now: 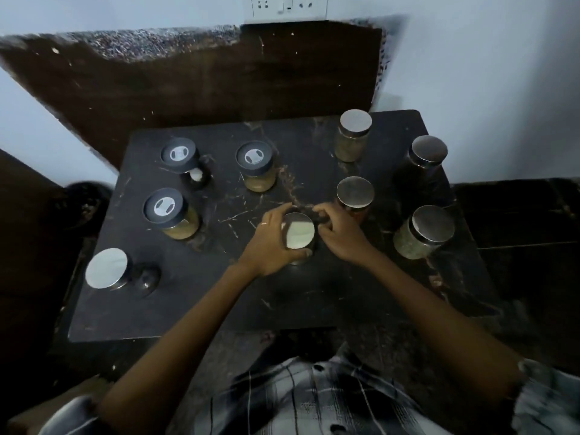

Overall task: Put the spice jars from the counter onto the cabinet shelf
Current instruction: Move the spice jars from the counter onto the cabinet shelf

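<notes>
Several spice jars stand on the dark counter [314,293]. My left hand [270,243] grips a jar with a shiny metal lid [298,230] at the counter's middle, fingers curled round its left side. My right hand [339,233] is at the jar's right side, fingers curled near its rim; whether they touch it I cannot tell. Three jars with dark shaker lids [179,153] [255,158] [163,208] stand at the left. Metal-lidded jars stand at the front left [107,267], behind my right hand [355,193] and at the right [355,122] [429,150] [432,223].
A dark brown panel [219,76] rises behind the counter against a pale wall. A white socket plate [288,6] is on the wall above. Dark surfaces flank the counter at left and right. No cabinet shelf is in view.
</notes>
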Motion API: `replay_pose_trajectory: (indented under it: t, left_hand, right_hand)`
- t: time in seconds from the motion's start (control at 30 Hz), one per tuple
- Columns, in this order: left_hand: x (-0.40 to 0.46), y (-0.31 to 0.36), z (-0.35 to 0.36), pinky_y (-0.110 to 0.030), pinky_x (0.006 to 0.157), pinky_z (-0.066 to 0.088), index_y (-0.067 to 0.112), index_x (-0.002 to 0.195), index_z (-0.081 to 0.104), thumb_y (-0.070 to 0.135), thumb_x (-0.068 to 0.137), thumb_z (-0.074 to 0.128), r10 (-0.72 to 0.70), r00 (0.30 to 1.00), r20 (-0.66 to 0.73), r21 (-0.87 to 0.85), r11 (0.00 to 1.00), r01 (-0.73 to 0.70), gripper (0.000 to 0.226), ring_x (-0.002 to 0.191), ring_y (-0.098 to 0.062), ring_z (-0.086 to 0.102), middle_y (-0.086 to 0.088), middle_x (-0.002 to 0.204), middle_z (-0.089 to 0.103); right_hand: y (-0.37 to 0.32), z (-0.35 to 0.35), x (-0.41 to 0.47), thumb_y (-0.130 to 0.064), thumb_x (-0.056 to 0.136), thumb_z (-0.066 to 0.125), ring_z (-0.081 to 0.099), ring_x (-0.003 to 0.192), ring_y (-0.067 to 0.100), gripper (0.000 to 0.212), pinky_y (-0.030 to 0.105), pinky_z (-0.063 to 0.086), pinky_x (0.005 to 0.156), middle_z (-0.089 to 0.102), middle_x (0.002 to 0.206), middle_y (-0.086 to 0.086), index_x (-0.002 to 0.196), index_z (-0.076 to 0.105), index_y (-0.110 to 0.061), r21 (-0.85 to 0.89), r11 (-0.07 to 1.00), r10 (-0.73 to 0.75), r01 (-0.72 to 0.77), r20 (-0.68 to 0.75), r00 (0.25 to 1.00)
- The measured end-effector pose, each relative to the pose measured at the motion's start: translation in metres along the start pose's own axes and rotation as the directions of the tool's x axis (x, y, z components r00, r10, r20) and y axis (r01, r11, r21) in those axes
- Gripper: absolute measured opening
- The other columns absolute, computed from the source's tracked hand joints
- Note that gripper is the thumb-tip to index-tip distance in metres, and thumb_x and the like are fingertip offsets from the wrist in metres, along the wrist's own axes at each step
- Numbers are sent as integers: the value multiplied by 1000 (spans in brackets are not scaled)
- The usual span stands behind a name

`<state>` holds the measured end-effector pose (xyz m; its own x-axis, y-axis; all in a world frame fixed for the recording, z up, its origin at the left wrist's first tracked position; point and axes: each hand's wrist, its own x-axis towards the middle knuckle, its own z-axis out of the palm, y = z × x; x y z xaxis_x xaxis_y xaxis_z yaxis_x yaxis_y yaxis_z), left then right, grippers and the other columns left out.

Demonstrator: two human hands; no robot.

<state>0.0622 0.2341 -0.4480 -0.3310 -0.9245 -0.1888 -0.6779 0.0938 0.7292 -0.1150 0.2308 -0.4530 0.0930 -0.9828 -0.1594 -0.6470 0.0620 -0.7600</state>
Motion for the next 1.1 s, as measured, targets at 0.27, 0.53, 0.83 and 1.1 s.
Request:
replay_pose_trajectory:
  t: [0.27,0.53,0.83,1.1]
  left_hand:
    - [25,-31,23,-34,111,32,23,148,17,33,61,86,-66,995,79,-15,998,67,112,135,-20,34,-5,148,32]
    - [38,-41,16,-37,93,48,39,126,34,46,51,84,-29,996,86,-81,996,36,91,116,-12,52,11,124,53]
    - [50,-16,-50,-12,84,41,34,126,39,40,60,86,92,996,4,-184,979,-90,81,107,-5,53,14,120,52]
    - [47,58,-140,-12,81,45,38,121,46,59,53,82,191,977,-95,-284,935,-211,80,105,10,52,26,114,53]
  right_hand:
    - [32,37,12,4,83,51,42,131,21,62,31,34,108,44,143,8,140,37,-17,198,946,212,-256,219,952]
    - [34,55,16,6,83,55,46,121,15,60,25,36,97,49,137,10,137,38,-13,332,869,285,-367,271,919]
    - [-7,11,37,-8,94,45,60,97,11,27,29,52,78,62,102,-6,111,57,-25,504,749,306,-430,313,899]
    - [-52,-27,44,-46,95,40,59,115,27,36,48,53,86,60,127,8,120,58,-27,856,256,67,-450,449,891]
